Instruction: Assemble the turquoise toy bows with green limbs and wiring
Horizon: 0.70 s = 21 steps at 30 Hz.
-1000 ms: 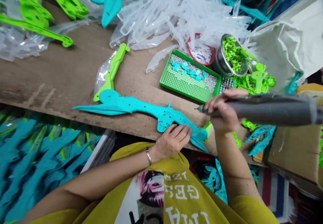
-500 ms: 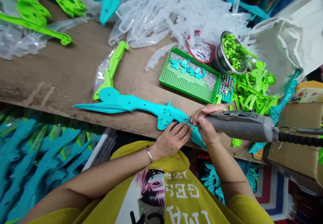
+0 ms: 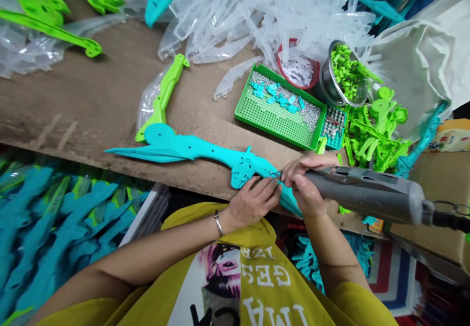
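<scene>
A turquoise plastic toy body (image 3: 216,155), long and curved with a pointed end, lies along the table's front edge. My left hand (image 3: 255,199) is closed over its right part, fingers bent across it and pressing it down. In my right hand (image 3: 308,185) is a grey electric screwdriver (image 3: 370,195), gripped near its front end. Its bit meets the toy body just beyond my left fingertips; the screw there is too small to make out. Against the toy's left part rests a lime-green arm piece (image 3: 167,93) with a clear plastic blade.
A green tray (image 3: 270,123) holds screws and small turquoise clips. Behind it stand a red basket (image 3: 317,74) of white pieces and a steel bowl (image 3: 325,79) of green parts. Clear blades (image 3: 227,17) pile at the back. Finished-looking turquoise bodies (image 3: 55,228) fill the lower left.
The screwdriver's rear end has swung slightly right and downward in the view, its bit staying at the toy body. My left hand keeps its place on the toy. The view has shifted slightly.
</scene>
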{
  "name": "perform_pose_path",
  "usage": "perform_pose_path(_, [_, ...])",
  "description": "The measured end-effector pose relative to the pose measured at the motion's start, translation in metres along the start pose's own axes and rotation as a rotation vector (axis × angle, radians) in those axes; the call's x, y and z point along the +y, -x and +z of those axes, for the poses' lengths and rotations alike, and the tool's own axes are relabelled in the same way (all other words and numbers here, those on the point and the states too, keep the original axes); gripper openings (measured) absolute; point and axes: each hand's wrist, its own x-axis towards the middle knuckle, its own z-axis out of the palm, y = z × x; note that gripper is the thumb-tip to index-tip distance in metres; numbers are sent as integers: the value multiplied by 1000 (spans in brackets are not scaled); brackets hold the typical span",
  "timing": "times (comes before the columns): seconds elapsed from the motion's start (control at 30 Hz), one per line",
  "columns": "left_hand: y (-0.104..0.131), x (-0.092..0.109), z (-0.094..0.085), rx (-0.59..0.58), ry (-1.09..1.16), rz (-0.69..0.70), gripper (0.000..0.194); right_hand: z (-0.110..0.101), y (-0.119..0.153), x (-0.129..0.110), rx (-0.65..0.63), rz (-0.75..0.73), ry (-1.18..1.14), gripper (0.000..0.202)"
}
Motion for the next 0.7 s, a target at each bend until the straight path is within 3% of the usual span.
perform_pose_path(0.1, [0,0,-1,-6,6,0,30,3,-1,-2,43,-148,-56,26])
perform_pose_path(0.17, [-1,-1,-1,4,-1,0,29,4,-2,-2,51,-170,-86,27])
perform_pose_path(0.37, [-3,2,1,30,5,-15,26,-6,-3,-1,81,-53,84,14])
perform_pose_path(0.5, [-9,4,-13,0,53,-60,37,-15,-8,-7,150,-15,144,9])
perform_pose_path(0.57, [-15,0,-23,-6,55,-78,31,-17,-11,-11,200,-42,125,16])
perform_pose_path(0.7, [-36,-16,-35,-96,-2,-278,16,-16,-13,-15,221,-52,128,24])
